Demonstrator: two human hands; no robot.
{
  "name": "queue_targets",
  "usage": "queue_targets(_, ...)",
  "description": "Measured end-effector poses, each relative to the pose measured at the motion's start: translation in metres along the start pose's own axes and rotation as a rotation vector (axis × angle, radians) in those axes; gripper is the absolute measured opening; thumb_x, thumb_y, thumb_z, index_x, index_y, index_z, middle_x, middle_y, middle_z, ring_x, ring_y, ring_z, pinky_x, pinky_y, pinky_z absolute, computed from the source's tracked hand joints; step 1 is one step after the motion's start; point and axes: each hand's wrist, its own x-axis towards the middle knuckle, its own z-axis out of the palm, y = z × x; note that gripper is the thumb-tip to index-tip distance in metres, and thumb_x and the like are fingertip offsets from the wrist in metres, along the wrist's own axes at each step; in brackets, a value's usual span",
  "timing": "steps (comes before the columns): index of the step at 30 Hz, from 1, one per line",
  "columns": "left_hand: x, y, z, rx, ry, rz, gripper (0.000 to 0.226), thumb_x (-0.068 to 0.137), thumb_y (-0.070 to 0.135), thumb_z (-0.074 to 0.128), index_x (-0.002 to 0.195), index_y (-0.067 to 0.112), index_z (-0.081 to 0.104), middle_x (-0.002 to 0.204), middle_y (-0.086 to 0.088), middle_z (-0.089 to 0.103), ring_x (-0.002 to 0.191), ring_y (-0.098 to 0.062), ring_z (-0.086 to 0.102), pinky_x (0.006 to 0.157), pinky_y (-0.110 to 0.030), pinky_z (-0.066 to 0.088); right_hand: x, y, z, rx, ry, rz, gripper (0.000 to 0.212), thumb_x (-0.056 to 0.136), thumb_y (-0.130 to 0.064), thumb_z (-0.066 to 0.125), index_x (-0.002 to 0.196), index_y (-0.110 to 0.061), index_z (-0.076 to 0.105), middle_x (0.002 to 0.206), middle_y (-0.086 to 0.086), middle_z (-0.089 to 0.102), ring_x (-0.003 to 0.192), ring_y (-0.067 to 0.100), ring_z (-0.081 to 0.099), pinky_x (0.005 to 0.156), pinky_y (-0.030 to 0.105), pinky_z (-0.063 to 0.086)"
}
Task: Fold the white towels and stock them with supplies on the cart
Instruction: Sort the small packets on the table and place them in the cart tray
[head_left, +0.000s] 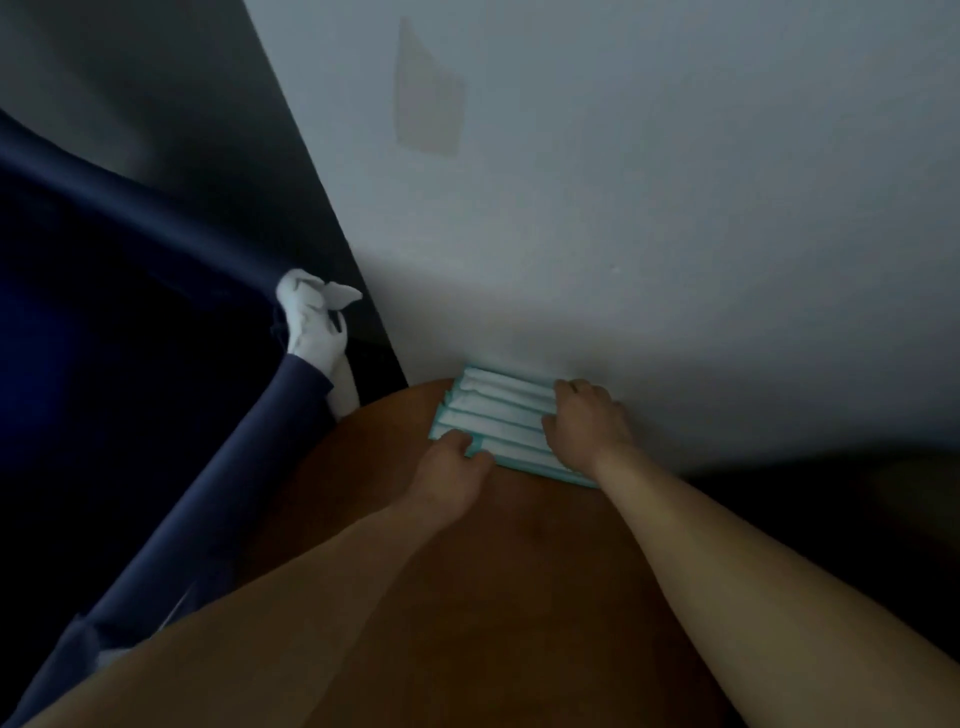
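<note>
You have two hands in view, both on one batch of packets (504, 415). The packets are white with teal edges and lie side by side in overlapping rows. Five rows show clearly, and there may be a sixth under your right wrist. They sit at the far edge of the brown table (467, 597), pushed up against the white wall (675, 208).

Your left hand (449, 460) is at the near left corner of the batch. Its fingers (470, 447) are curled in and pinch the end of the nearest packet. Your right hand (589, 423) lies over the right ends of the rows with its knuckles up. Its fingers (558, 410) are bent down onto the packets and held close together. Your right hand and wrist hide the right ends of the rows.

One dark blue bag (104, 364) hangs open to the left of the table. One white cloth (311, 322) is knotted at its top corner, and the loose end hangs down just beside the table's edge. Whether that cloth is a towel, you cannot tell from here. Behind the bag stands one dark panel (182, 78), which meets the wall. The wall has one faint grey patch (428, 88) high up. The right-hand side beyond the table is too dark to make out.
</note>
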Motion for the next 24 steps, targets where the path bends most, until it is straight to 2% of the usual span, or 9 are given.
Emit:
queue_targets(2,0.018,0.000,0.006,-0.016,0.007,0.005,0.043,0.100,0.021,0.054,0.139,0.002,0.052,0.142,-0.015,0.053,0.129,-0.025,0.049,0.085,-0.015,0.031,0.017,0.006,0.012,-0.047,0.047,-0.009,0.047,0.098,-0.024,0.047,0.143,-0.009,0.041,0.144,0.014,0.047,0.130,0.034,0.044,0.103,0.043,0.039)
queue_targets(5,0.034,-0.007,0.010,-0.043,0.017,0.013,0.045,0.100,0.020,0.055,0.141,0.002,0.050,0.145,-0.014,0.051,0.131,-0.024,0.047,0.080,-0.007,0.025,0.034,0.008,0.028,-0.154,0.092,-0.014,0.040,0.096,-0.022,0.050,0.134,-0.009,0.049,0.136,0.014,0.053,0.124,0.034,0.051,0.100,0.042,0.041)
queue_targets(11,0.034,-0.029,0.018,-0.107,0.036,-0.028,0.042,0.100,0.020,0.055,0.139,0.003,0.052,0.138,-0.010,0.055,0.126,-0.021,0.050,0.080,-0.010,0.029,0.009,0.008,0.059,-0.256,0.185,-0.069,0.028,0.094,-0.022,0.049,0.117,-0.014,0.063,0.119,0.011,0.059,0.113,0.033,0.056,0.093,0.040,0.041)
queue_targets(13,0.029,-0.034,0.022,-0.136,0.025,-0.035,0.034,0.100,0.019,0.054,0.130,0.004,0.058,0.125,-0.009,0.059,0.116,-0.021,0.054,0.078,-0.015,0.033,-0.012,0.003,0.065,-0.233,0.180,-0.068,0.026,0.090,-0.026,0.058,0.111,-0.011,0.066,0.113,0.013,0.062,0.107,0.035,0.057,0.088,0.040,0.043)
queue_targets(15,0.023,-0.039,0.027,-0.177,0.017,-0.041,0.018,0.100,0.019,0.053,0.107,0.006,0.064,0.100,-0.007,0.063,0.097,-0.019,0.057,0.069,-0.021,0.036,-0.030,-0.002,0.064,-0.192,0.206,-0.064,0.024,0.076,-0.021,0.077,0.095,-0.007,0.071,0.094,0.017,0.066,0.089,0.037,0.064,0.074,0.040,0.050)
queue_targets(16,0.020,-0.040,0.028,-0.223,0.011,-0.052,0.017,0.101,0.020,0.053,0.099,0.007,0.064,0.090,-0.003,0.062,0.091,-0.017,0.056,0.067,-0.024,0.038,-0.036,-0.005,0.064,-0.180,0.270,-0.078,0.025,0.066,-0.017,0.084,0.086,-0.007,0.073,0.083,0.016,0.066,0.078,0.037,0.065,0.064,0.038,0.051)
queue_targets(18,0.016,-0.037,0.030,-0.356,-0.010,-0.085,0.024,0.102,0.027,0.052,0.090,0.011,0.065,0.084,0.001,0.062,0.085,-0.016,0.059,0.069,-0.025,0.044,-0.047,-0.012,0.064,-0.179,0.417,-0.143,0.024,0.058,-0.016,0.087,0.078,-0.010,0.074,0.072,0.012,0.065,0.066,0.034,0.064,0.053,0.033,0.049)
queue_targets(21,0.017,-0.025,0.031,-0.552,0.033,-0.156,0.025,0.101,0.034,0.052,0.081,0.022,0.062,0.079,0.003,0.065,0.072,-0.010,0.062,0.066,-0.029,0.050,-0.058,-0.023,0.063,-0.145,0.463,-0.240,0.025,0.061,-0.022,0.085,0.083,-0.014,0.076,0.074,0.007,0.066,0.068,0.030,0.065,0.053,0.032,0.051)
queue_targets(24,0.019,-0.016,0.030,-0.770,0.059,-0.233,0.014,0.101,0.019,0.054,0.088,0.017,0.059,0.081,-0.001,0.066,0.065,-0.009,0.065,0.048,-0.020,0.052,-0.063,-0.022,0.067,-0.042,0.400,-0.374,0.032,0.068,-0.029,0.084,0.094,-0.012,0.076,0.082,0.007,0.068,0.076,0.031,0.065,0.062,0.037,0.054)
